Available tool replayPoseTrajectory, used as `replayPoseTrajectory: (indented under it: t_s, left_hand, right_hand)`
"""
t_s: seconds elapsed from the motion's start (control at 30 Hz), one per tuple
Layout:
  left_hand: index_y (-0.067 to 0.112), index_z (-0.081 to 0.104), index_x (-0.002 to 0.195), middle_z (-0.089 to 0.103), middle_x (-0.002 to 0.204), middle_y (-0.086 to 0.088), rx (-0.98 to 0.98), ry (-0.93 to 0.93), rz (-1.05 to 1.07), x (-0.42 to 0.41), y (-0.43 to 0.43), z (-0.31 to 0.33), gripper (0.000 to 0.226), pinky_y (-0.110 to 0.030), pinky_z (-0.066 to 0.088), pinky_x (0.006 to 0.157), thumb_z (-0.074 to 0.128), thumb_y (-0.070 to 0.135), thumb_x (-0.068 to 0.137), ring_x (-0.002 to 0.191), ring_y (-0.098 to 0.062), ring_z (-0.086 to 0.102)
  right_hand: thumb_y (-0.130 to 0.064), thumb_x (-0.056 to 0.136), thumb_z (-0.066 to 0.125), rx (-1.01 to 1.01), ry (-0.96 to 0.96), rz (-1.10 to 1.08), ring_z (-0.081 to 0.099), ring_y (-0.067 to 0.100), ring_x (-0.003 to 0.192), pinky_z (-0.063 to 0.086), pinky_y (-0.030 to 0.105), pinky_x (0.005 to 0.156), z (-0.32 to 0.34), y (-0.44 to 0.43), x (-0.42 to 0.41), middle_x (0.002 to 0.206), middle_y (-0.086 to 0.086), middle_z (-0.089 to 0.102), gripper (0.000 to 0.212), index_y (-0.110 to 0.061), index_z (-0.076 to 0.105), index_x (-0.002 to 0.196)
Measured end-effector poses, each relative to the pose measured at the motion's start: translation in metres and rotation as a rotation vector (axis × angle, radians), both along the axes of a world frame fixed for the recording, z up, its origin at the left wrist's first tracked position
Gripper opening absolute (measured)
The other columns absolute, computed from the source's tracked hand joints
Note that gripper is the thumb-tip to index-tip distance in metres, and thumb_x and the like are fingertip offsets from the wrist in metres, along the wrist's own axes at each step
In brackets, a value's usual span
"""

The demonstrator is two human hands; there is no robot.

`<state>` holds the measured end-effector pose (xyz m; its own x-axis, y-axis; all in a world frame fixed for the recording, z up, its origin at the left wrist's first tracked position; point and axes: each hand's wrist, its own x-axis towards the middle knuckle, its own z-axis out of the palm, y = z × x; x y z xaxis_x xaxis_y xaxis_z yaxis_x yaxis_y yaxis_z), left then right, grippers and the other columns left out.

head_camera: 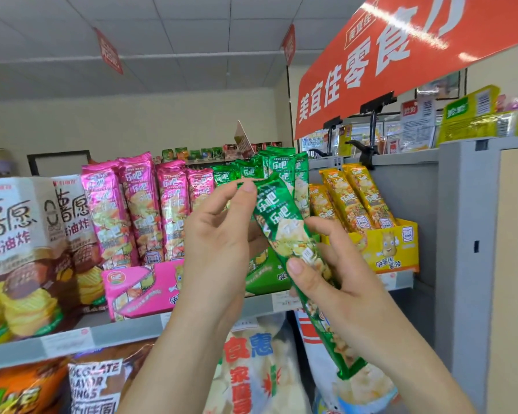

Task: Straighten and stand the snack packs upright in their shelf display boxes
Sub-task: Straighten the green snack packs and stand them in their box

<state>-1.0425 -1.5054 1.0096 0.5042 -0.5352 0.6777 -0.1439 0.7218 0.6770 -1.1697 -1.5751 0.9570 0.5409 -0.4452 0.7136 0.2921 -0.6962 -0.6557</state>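
a long green foil snack pack [284, 231] is held in the air in front of the shelf, tilted, its top end up and to the left, its bottom end down and to the right. the left hand [219, 234] pinches the top end between thumb and fingertips. the right hand [335, 282] grips the pack lower down, thumb pressed on its front and fingers curled behind it. right behind the pack, more green foil packs [278, 168] stand in a green cardboard display box [263, 273]. to the left, pink foil packs [138, 204] lean in a pink cardboard display box [141, 288]; to the right, yellow foil packs [353, 198] lean in a yellow cardboard display box [392, 246]. all three boxes sit on the grey metal shelf [126, 333]. a red hanging banner with white characters [386, 61] hangs above on the right.
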Motion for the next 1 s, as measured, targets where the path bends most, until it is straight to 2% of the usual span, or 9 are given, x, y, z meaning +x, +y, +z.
replayPoseTrajectory:
  t_s: [0.13,0.2,0.27,0.33,0.4,0.53,0.67,0.8,1.0]
  left_hand:
    - [0.025,0.066,0.077,0.054,0.061,0.004,-0.114,0.185,-0.054,0.014,0.006,0.006,0.023,-0.024,0.048,0.050,0.055,0.022,0.097,0.050,-0.009,0.053]
    - [0.024,0.063,0.085,0.054,0.065,0.002,-0.152,0.249,-0.087,0.023,0.007,0.008,0.017,-0.027,0.047,0.054,0.053,0.021,0.098,0.060,-0.014,0.056]
    - [0.017,0.062,0.096,0.060,0.082,-0.010,-0.147,0.287,-0.123,0.028,0.008,0.008,0.012,-0.035,0.051,0.065,0.052,0.023,0.099,0.085,-0.031,0.058]
    - [0.008,0.060,0.112,0.066,0.094,-0.015,-0.123,0.303,-0.145,0.031,0.008,0.008,0.028,-0.044,0.054,0.077,0.053,0.030,0.097,0.095,-0.035,0.062]
    - [0.009,0.060,0.109,0.070,0.092,-0.011,-0.130,0.258,-0.158,0.032,0.010,0.010,0.040,-0.042,0.057,0.076,0.060,0.041,0.086,0.086,-0.028,0.070]
    - [0.019,0.060,0.081,0.069,0.074,-0.002,-0.104,0.184,-0.129,0.034,0.014,0.011,0.028,-0.036,0.059,0.069,0.070,0.043,0.070,0.069,-0.021,0.070]
    - [0.014,0.056,0.096,0.070,0.076,-0.004,-0.077,0.212,-0.134,0.033,0.012,0.010,0.038,-0.034,0.056,0.064,0.071,0.036,0.068,0.072,-0.022,0.069]
    - [0.004,0.050,0.123,0.071,0.101,-0.011,-0.013,0.146,-0.102,0.023,0.010,0.004,0.062,-0.041,0.044,0.073,0.080,0.025,0.073,0.090,-0.027,0.055]
    - [0.025,0.069,0.084,0.072,0.081,-0.001,0.112,-0.034,-0.137,-0.004,0.003,-0.029,0.027,-0.026,0.055,0.061,0.084,0.030,0.063,0.073,-0.017,0.069]
  right_hand:
    - [-0.057,0.079,0.060,0.089,0.208,0.201,0.061,-0.012,0.101,0.045,0.005,0.078,0.000,-0.008,-0.024,0.114,-0.031,0.064,0.043,-0.067,0.045,0.119]
    - [-0.055,0.080,0.065,0.237,0.244,0.398,0.070,0.009,0.083,0.051,0.016,0.073,-0.003,-0.008,-0.032,0.106,-0.004,0.073,0.039,-0.054,0.058,0.118]
    - [-0.053,0.082,0.069,0.291,0.207,0.468,0.064,0.020,0.061,0.052,0.025,0.064,-0.008,-0.007,-0.032,0.086,0.014,0.071,0.043,-0.033,0.065,0.120]
    - [-0.045,0.086,0.064,0.258,0.162,0.379,0.058,0.018,0.054,0.050,0.024,0.059,-0.013,-0.007,-0.027,0.071,0.005,0.065,0.037,-0.026,0.066,0.117]
    - [-0.040,0.086,0.060,0.231,0.142,0.304,0.054,0.015,0.052,0.048,0.023,0.057,-0.015,-0.005,-0.024,0.064,-0.005,0.059,0.033,-0.029,0.067,0.116]
    - [-0.040,0.085,0.061,0.192,0.137,0.244,0.053,0.015,0.052,0.047,0.023,0.057,-0.017,-0.002,-0.025,0.064,-0.008,0.054,0.033,-0.036,0.066,0.118]
    - [-0.040,0.085,0.061,0.157,0.101,0.162,0.052,0.014,0.053,0.046,0.021,0.055,-0.020,0.003,-0.023,0.063,-0.010,0.055,0.032,-0.040,0.066,0.116]
    - [-0.042,0.085,0.066,0.064,-0.018,0.001,0.057,-0.001,0.062,0.043,0.010,0.059,-0.022,0.014,-0.017,0.074,-0.021,0.064,0.031,-0.044,0.065,0.115]
    - [-0.052,0.082,0.059,-0.066,-0.131,-0.206,0.062,-0.005,0.101,0.049,0.013,0.082,-0.021,0.027,0.000,0.111,-0.029,0.065,0.043,-0.063,0.048,0.121]
